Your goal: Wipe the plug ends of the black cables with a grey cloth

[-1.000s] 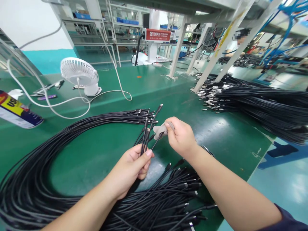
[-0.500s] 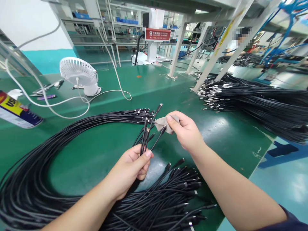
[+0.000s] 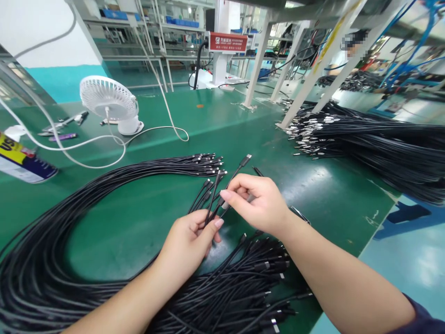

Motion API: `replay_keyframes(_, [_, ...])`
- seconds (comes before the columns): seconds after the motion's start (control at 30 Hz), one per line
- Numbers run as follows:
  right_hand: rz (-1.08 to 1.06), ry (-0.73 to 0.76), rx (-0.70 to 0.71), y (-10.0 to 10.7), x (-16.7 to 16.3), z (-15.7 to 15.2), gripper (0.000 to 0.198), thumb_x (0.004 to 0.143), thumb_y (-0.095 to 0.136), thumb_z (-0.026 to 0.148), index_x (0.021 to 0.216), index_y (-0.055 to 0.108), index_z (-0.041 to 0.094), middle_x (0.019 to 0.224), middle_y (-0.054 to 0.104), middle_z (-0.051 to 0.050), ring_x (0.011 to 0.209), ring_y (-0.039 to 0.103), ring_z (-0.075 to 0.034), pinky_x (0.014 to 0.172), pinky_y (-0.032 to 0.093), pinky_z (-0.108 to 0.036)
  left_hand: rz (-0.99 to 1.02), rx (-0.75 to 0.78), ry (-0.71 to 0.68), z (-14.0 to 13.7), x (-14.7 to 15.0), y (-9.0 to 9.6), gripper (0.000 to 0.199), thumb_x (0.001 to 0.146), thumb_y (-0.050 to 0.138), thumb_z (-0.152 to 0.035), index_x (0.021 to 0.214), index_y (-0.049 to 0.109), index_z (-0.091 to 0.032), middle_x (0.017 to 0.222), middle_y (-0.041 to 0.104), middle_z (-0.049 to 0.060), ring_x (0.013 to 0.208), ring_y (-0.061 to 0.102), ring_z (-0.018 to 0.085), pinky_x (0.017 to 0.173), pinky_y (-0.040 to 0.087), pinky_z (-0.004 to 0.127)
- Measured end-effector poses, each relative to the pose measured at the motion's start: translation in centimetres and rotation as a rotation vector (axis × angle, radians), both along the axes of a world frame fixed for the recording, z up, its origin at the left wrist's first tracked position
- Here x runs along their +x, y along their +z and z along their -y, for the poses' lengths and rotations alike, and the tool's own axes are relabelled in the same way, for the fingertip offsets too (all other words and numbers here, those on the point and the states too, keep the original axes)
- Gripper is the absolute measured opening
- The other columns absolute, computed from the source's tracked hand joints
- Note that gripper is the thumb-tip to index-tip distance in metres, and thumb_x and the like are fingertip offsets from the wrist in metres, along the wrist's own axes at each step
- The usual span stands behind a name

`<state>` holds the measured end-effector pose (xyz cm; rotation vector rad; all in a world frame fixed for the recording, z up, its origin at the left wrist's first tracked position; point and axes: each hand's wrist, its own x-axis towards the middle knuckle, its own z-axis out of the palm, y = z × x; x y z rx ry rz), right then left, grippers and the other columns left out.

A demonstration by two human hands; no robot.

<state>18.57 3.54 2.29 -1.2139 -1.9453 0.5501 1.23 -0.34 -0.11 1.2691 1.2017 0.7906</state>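
Note:
My left hand (image 3: 191,236) is closed around several black USB cables (image 3: 213,197), whose plug ends stick up from the fingers. My right hand (image 3: 259,204) pinches a small grey cloth (image 3: 225,204) against one of these cables, just above the left fingers. Most of the cloth is hidden by the right fingers. One plug (image 3: 246,160) points up and away beyond the right hand. Below both hands lies a thick spread of cable ends (image 3: 243,283), and the looped cable bundle (image 3: 83,195) curves round on the left.
A green table (image 3: 146,236) carries everything. At the back left stand a white fan (image 3: 109,102) with its cord, a spray can (image 3: 26,160) and a purple-handled tool (image 3: 62,137). Another large cable pile (image 3: 375,144) lies right, by white posts (image 3: 306,74). A person (image 3: 342,55) is farther back.
My right hand has moved down and left onto the cables, and the cloth is now mostly covered by its fingers. My left hand keeps its hold, with the cable ends shifted slightly.

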Motion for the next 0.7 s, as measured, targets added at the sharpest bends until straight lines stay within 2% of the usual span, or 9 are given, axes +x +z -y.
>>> replay_keyframes(0.1, [0.012, 0.014, -0.014, 0.0, -0.2, 0.1, 0.026, 0.089, 0.056, 0.036, 0.069, 0.059, 0.019, 0.053, 0.049, 0.004, 0.049, 0.041, -0.009, 0.051, 0.033, -0.023, -0.080, 0.079, 0.015, 0.1, 0.0, -0.2, 0.028, 0.083, 0.061, -0.037, 0.062, 0.059, -0.017, 0.055, 0.059, -0.001, 0.042, 0.043, 0.009, 0.041, 0.032, 0.020])
replay_keyframes(0.2, [0.021, 0.048, 0.006, 0.1, 0.1, 0.1, 0.025, 0.091, 0.051, 0.031, 0.069, 0.055, 0.019, 0.054, 0.051, 0.004, 0.050, 0.043, -0.009, 0.052, 0.034, -0.023, -0.103, 0.095, 0.024, 0.1, -0.1, -0.2, 0.026, 0.084, 0.060, -0.035, 0.064, 0.060, -0.018, 0.054, 0.059, -0.001, 0.043, 0.044, 0.009, 0.042, 0.032, 0.020])
replay_keyframes(0.33, [-0.040, -0.013, 0.055, 0.4, 0.5, -0.4, 0.024, 0.091, 0.052, 0.030, 0.069, 0.052, 0.020, 0.055, 0.049, 0.004, 0.050, 0.042, -0.009, 0.051, 0.033, -0.023, -0.090, 0.087, 0.023, 0.0, -0.1, -0.1, 0.024, 0.083, 0.059, -0.035, 0.066, 0.061, -0.018, 0.055, 0.060, -0.001, 0.043, 0.043, 0.009, 0.042, 0.032, 0.021])
replay_keyframes(0.47, [-0.276, -0.055, -0.015, 0.9, 0.9, -1.2, 0.032, 0.088, 0.057, 0.040, 0.064, 0.052, 0.019, 0.056, 0.049, 0.003, 0.050, 0.042, -0.009, 0.049, 0.034, -0.023, -0.078, 0.082, 0.030, 0.0, -0.1, 0.0, 0.024, 0.083, 0.060, -0.035, 0.066, 0.061, -0.017, 0.054, 0.059, -0.001, 0.042, 0.042, 0.009, 0.041, 0.031, 0.020])
replay_keyframes(0.57, [-0.472, -0.033, -0.114, 1.0, 1.4, -2.1, 0.036, 0.079, 0.067, 0.052, 0.066, 0.060, 0.019, 0.057, 0.050, 0.003, 0.052, 0.043, -0.011, 0.049, 0.035, -0.025, -0.045, 0.059, 0.034, 0.0, -0.2, 0.0, 0.023, 0.082, 0.062, -0.036, 0.069, 0.064, -0.017, 0.055, 0.060, 0.000, 0.042, 0.042, 0.009, 0.041, 0.031, 0.020])
replay_keyframes(0.7, [-0.727, 0.000, -0.255, 0.6, 2.3, -3.3, 0.041, 0.065, 0.077, 0.057, 0.069, 0.059, 0.021, 0.051, 0.037, 0.007, 0.048, 0.035, -0.010, 0.045, 0.028, -0.024, 0.013, 0.021, 0.044, 0.1, -0.4, -0.1, 0.026, 0.080, 0.065, -0.041, 0.074, 0.068, -0.015, 0.058, 0.062, 0.001, 0.043, 0.041, 0.009, 0.041, 0.030, 0.020])
